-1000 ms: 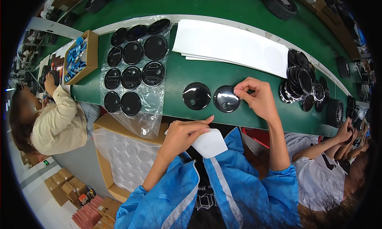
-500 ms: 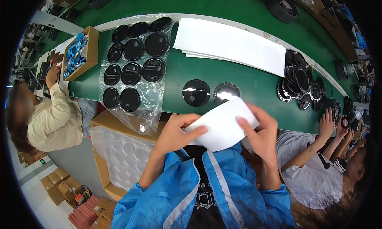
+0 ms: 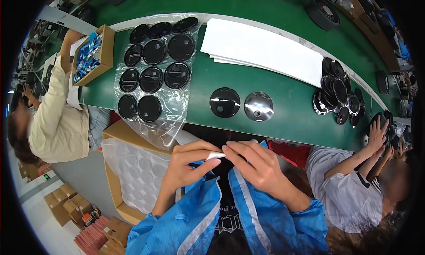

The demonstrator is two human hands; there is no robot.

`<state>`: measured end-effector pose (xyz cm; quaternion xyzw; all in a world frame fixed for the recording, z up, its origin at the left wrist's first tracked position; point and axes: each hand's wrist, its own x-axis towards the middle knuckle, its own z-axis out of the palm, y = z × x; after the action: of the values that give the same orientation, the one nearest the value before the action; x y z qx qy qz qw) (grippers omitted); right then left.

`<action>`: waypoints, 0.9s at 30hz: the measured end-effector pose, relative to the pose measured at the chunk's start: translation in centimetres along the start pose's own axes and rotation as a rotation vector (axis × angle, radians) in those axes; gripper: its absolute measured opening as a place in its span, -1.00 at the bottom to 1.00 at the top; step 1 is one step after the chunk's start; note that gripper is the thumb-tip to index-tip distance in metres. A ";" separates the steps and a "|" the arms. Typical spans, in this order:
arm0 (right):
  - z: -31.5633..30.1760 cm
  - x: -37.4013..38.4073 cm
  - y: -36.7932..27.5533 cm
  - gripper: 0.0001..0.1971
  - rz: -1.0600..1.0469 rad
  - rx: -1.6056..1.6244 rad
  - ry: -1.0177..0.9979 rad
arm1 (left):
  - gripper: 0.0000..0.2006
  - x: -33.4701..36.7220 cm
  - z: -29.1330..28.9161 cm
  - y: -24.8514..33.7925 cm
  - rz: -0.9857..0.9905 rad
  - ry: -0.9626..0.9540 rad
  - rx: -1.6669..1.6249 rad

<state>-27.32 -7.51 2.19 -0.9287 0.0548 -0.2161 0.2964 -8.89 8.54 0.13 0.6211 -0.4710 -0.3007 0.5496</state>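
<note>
Between my hands a white paper sheet (image 3: 215, 156) shows only as a small strip, the rest tucked behind the fingers. My left hand (image 3: 191, 161) pinches one side of it, thumb and fingers closed. My right hand (image 3: 254, 164) is closed on the other side, its fingertips touching the left ones. Beyond them on the green table (image 3: 199, 105) lie a glossy black disc (image 3: 225, 102) and, just to its right, a shiny silver disc (image 3: 259, 106). Farther back rests a stack of long white sheets (image 3: 261, 47).
Several black discs (image 3: 150, 79) lie on clear plastic at left, beside a cardboard box of blue-and-silver pieces (image 3: 107, 51). More dark discs (image 3: 334, 90) are heaped at right. An open carton (image 3: 116, 184) stands below the table edge. Co-workers (image 3: 53, 131) sit on both sides.
The white sheet, broad and facing up before, is now nearly edge-on and mostly hidden. My hands have come together and the silver disc is fully uncovered. The left co-worker's arm has risen.
</note>
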 end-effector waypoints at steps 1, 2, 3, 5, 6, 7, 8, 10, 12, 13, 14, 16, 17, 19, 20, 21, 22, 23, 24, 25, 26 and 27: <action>0.2 0.1 0.1 -0.53 -0.038 -0.035 0.021 | -0.86 -0.4 -0.2 0.0 -0.100 -0.032 -0.013; 0.4 0.2 0.2 -0.54 -0.076 -0.070 0.042 | -0.86 -0.6 -0.2 0.0 -0.199 -0.065 -0.026; 0.6 0.3 0.5 -0.55 -0.115 -0.106 0.063 | -0.86 -0.5 0.0 0.1 -0.199 -0.068 -0.031; 1.0 0.1 1.0 -0.56 -0.132 -0.133 0.087 | -0.86 -0.4 1.0 0.4 -0.390 0.019 -0.163; 1.2 0.0 1.4 -0.57 -0.150 -0.161 0.115 | -0.86 -0.4 1.3 0.5 -0.484 0.063 -0.230; 1.4 0.0 1.7 -0.58 -0.169 -0.189 0.143 | -0.86 -0.4 1.4 0.4 -0.485 0.065 -0.232; 1.6 0.2 1.8 -0.58 -0.170 -0.189 0.140 | -0.86 -0.5 1.5 0.2 -0.508 0.068 -0.259; 2.0 0.7 2.1 -0.60 -0.055 -0.057 0.168 | -0.85 -0.6 1.6 -0.2 -0.553 0.072 -0.310; 2.2 0.6 2.4 -0.60 0.000 0.010 0.178 | -0.84 -0.5 1.8 -0.4 -0.509 0.067 -0.283; 2.2 0.4 2.6 -0.63 -0.001 0.021 0.148 | -0.83 -0.4 1.9 -0.4 -0.467 0.060 -0.254; 2.1 0.1 2.8 -0.66 -0.001 0.031 0.119 | -0.82 -0.4 1.9 -0.5 -0.423 0.051 -0.226; 2.4 -0.2 3.0 -0.68 -0.001 0.040 0.086 | -0.81 -0.4 1.8 -0.9 -0.466 0.053 -0.258; 2.6 -0.3 3.1 -0.67 -0.002 0.059 0.098 | -0.81 -0.4 1.7 -1.1 -0.508 0.053 -0.288; 3.0 -0.4 3.4 -0.64 -0.006 0.097 0.123 | -0.81 -0.3 1.6 -1.2 -0.550 0.055 -0.320; 3.1 -0.4 3.4 -0.64 -0.006 0.097 0.122 | -0.81 -0.3 1.5 -1.2 -0.567 0.049 -0.332; 3.2 -0.4 3.4 -0.66 0.034 0.134 0.114 | -0.82 -0.2 1.5 -1.2 -0.583 0.043 -0.344; 3.3 -0.4 3.4 -0.68 0.074 0.172 0.105 | -0.82 -0.1 1.4 -1.2 -0.600 0.037 -0.356; 3.3 -0.4 3.4 -0.70 0.114 0.209 0.096 | -0.82 -0.2 1.4 -1.5 -0.600 0.038 -0.356; 3.0 -0.2 3.0 -0.70 0.109 0.213 0.093 | -0.84 -0.5 1.3 -2.4 -0.555 0.083 -0.317; 2.1 0.1 2.0 -0.74 0.080 0.191 0.071 | -0.85 -0.8 1.2 -3.2 -0.511 0.127 -0.276; 1.1 0.5 1.1 -0.78 0.049 0.167 0.049 | -0.87 -0.8 1.0 -3.7 -0.464 0.170 -0.236; 0.1 0.9 0.4 -0.82 0.024 0.140 0.030 | -0.87 -0.4 0.5 -3.8 -0.464 0.171 -0.238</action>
<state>-26.49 -7.99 2.23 -0.9017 0.0549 -0.2296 0.3622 -8.54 8.54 -3.74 0.6666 -0.2295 -0.4182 0.5727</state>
